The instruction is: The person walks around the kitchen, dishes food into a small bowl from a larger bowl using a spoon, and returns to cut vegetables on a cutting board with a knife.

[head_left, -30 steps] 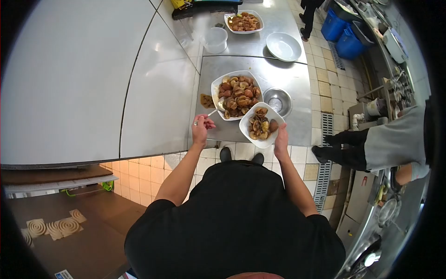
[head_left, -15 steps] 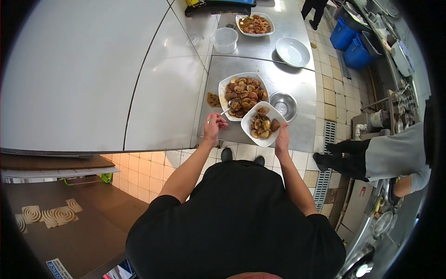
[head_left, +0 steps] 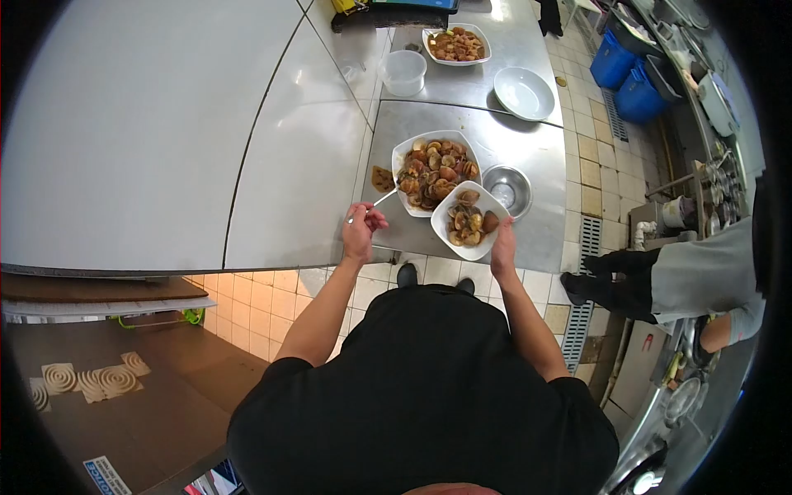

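Note:
My left hand is closed on the pale handle of a spoon, whose head reaches the left side of a large white bowl and is hard to make out there. Brown-sauced clams heap up inside that bowl. My right hand grips the right edge of a smaller white bowl, which holds a smaller portion of clams. This bowl is tilted and overlaps the near right corner of the large one. Beside both is a round metal bowl.
Brown sauce is spilled left of the large bowl on the steel table. Farther back stand a clear plastic tub, a white bowl and a filled white dish. A person in grey works at the right-hand counter.
My left hand has moved left with the spoon, and more of the handle now shows outside the large bowl. My right hand and the smaller bowl keep nearly the same place.

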Action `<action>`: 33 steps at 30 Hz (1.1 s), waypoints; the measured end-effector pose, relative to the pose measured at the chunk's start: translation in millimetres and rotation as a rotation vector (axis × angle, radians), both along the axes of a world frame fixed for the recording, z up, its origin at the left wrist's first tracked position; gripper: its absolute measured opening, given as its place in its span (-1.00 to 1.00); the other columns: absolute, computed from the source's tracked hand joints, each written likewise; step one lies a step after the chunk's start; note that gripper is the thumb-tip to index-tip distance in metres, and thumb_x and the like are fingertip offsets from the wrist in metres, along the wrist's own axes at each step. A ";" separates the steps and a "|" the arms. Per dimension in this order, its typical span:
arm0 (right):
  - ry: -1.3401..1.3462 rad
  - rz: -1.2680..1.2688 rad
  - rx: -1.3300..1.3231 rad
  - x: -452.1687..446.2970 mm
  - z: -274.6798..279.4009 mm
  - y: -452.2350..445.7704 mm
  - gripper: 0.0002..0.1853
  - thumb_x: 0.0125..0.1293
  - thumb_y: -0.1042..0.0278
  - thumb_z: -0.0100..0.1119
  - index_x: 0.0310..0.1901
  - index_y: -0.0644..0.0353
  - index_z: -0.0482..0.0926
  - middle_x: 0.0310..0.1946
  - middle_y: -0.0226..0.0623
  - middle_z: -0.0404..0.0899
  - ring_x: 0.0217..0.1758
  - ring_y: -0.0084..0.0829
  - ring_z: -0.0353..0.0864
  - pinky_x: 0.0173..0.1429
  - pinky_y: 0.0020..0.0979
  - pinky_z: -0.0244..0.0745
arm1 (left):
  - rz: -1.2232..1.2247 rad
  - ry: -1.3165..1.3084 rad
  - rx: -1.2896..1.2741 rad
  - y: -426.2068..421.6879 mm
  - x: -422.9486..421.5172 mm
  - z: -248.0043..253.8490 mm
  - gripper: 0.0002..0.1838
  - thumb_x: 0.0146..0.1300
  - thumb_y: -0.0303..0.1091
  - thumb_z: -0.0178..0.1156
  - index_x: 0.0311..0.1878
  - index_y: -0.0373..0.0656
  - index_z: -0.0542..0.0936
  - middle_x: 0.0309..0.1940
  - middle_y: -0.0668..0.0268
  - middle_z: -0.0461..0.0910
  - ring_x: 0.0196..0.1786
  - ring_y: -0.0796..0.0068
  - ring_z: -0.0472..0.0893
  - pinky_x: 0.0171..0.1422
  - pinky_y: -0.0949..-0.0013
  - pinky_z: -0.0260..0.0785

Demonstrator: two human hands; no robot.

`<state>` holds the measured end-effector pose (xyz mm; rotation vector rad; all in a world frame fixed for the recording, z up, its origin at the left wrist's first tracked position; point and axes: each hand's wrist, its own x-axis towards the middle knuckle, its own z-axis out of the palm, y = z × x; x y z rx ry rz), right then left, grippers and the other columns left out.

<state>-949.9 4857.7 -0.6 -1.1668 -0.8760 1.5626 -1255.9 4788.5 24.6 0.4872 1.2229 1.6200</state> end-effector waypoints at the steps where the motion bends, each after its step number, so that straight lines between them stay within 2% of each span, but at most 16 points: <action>1: -0.014 -0.003 0.015 -2.9 2.4 1.6 -0.30 0.46 -0.21 -0.37 0.19 0.36 0.36 0.09 -0.21 0.47 0.12 -0.42 0.43 0.24 -0.40 0.27 | 0.002 0.002 0.016 1.4 2.2 10.0 -0.77 0.42 -0.24 -0.14 -0.11 -0.21 0.37 -0.44 0.19 0.53 -0.43 0.35 0.54 -0.24 0.32 0.46; 5: -0.102 0.017 0.011 -9.7 14.0 7.9 -0.29 0.45 -0.23 -0.34 0.16 0.37 0.39 0.06 -0.23 0.48 0.08 -0.43 0.43 0.20 -0.41 0.29 | -0.082 -0.001 0.065 2.4 19.5 55.1 -0.78 0.42 -0.25 -0.14 -0.12 -0.21 0.38 -0.43 0.18 0.53 -0.41 0.36 0.54 -0.24 0.31 0.47; 7: -0.062 0.003 0.005 -15.8 16.7 12.1 -0.28 0.44 -0.24 -0.34 0.14 0.38 0.40 0.06 -0.23 0.48 0.07 -0.45 0.43 0.19 -0.41 0.30 | -0.159 0.001 0.078 2.6 30.1 70.2 -0.78 0.43 -0.26 -0.15 -0.11 -0.21 0.38 -0.42 0.18 0.53 -0.38 0.37 0.55 -0.22 0.31 0.47; 10: -0.048 0.007 0.019 -20.4 20.3 18.3 -0.28 0.44 -0.25 -0.35 0.16 0.37 0.39 0.08 -0.23 0.47 0.10 -0.45 0.42 0.21 -0.41 0.28 | -0.282 0.162 0.051 -1.2 49.7 78.3 -0.79 0.43 -0.33 -0.13 -0.11 -0.25 0.43 -0.40 0.19 0.54 -0.34 0.41 0.57 -0.18 0.34 0.47; 13: -0.012 0.026 0.060 -21.3 21.4 20.3 -0.28 0.44 -0.24 -0.36 0.18 0.36 0.37 0.10 -0.23 0.45 0.13 -0.45 0.40 0.24 -0.40 0.26 | -0.395 0.840 0.275 -11.0 58.9 74.1 -0.82 0.40 -0.43 -0.09 -0.12 -0.28 0.49 -0.38 0.21 0.56 -0.33 0.43 0.58 -0.16 0.38 0.45; 14: 0.008 0.009 0.053 -22.1 23.7 19.6 -0.28 0.45 -0.24 -0.35 0.17 0.38 0.38 0.09 -0.22 0.47 0.11 -0.45 0.42 0.22 -0.41 0.28 | -0.405 0.889 0.306 -11.9 58.5 75.1 -0.84 0.37 -0.49 -0.06 -0.14 -0.29 0.51 -0.38 0.23 0.58 -0.35 0.46 0.57 -0.17 0.42 0.43; 17: 0.014 -0.009 0.031 -16.9 25.1 15.9 -0.29 0.45 -0.22 -0.35 0.15 0.39 0.39 0.08 -0.22 0.47 0.10 -0.45 0.43 0.22 -0.42 0.29 | -0.442 1.213 0.494 -7.8 57.7 80.2 -0.85 0.36 -0.50 -0.05 -0.14 -0.29 0.51 -0.39 0.23 0.58 -0.35 0.47 0.57 -0.18 0.43 0.43; 20: 0.046 -0.010 0.032 -11.3 26.0 16.2 -0.29 0.45 -0.22 -0.36 0.17 0.38 0.38 0.10 -0.22 0.46 0.12 -0.45 0.42 0.23 -0.41 0.29 | -0.414 1.195 0.507 -8.2 61.1 82.3 -0.84 0.38 -0.46 -0.06 -0.15 -0.28 0.52 -0.41 0.23 0.59 -0.34 0.44 0.59 -0.18 0.41 0.44; 23: 0.097 -0.004 0.019 -2.5 17.1 15.1 -0.29 0.45 -0.23 -0.36 0.17 0.36 0.37 0.10 -0.23 0.46 0.13 -0.45 0.42 0.23 -0.41 0.28 | -0.229 0.634 0.232 -10.3 71.5 70.3 -0.80 0.43 -0.35 -0.08 -0.13 -0.26 0.48 -0.41 0.22 0.58 -0.36 0.39 0.60 -0.18 0.38 0.46; 26: 0.107 -0.027 -0.001 7.6 20.5 9.5 -0.29 0.44 -0.24 -0.36 0.17 0.35 0.37 0.10 -0.24 0.46 0.14 -0.44 0.42 0.24 -0.41 0.29 | -0.036 0.286 0.171 6.3 63.3 77.3 -0.73 0.46 -0.24 -0.13 -0.10 -0.26 0.44 -0.41 0.23 0.57 -0.38 0.40 0.60 -0.19 0.38 0.46; 29: 0.124 -0.054 -0.028 20.5 20.0 4.3 -0.28 0.44 -0.26 -0.37 0.17 0.34 0.38 0.09 -0.23 0.47 0.14 -0.43 0.44 0.23 -0.40 0.30 | 0.042 0.365 0.132 20.2 46.3 53.1 -0.71 0.47 -0.22 -0.16 -0.09 -0.27 0.40 -0.41 0.22 0.56 -0.39 0.42 0.59 -0.20 0.40 0.46; 33: 0.075 -0.013 -0.047 46.9 15.2 -3.2 -0.23 0.40 -0.33 -0.35 0.22 0.32 0.30 0.16 -0.22 0.41 0.18 -0.39 0.41 0.28 -0.37 0.28 | 0.087 0.765 0.095 34.6 39.0 16.7 -0.71 0.46 -0.21 -0.15 -0.08 -0.24 0.45 -0.47 0.30 0.51 -0.42 0.47 0.56 -0.27 0.44 0.42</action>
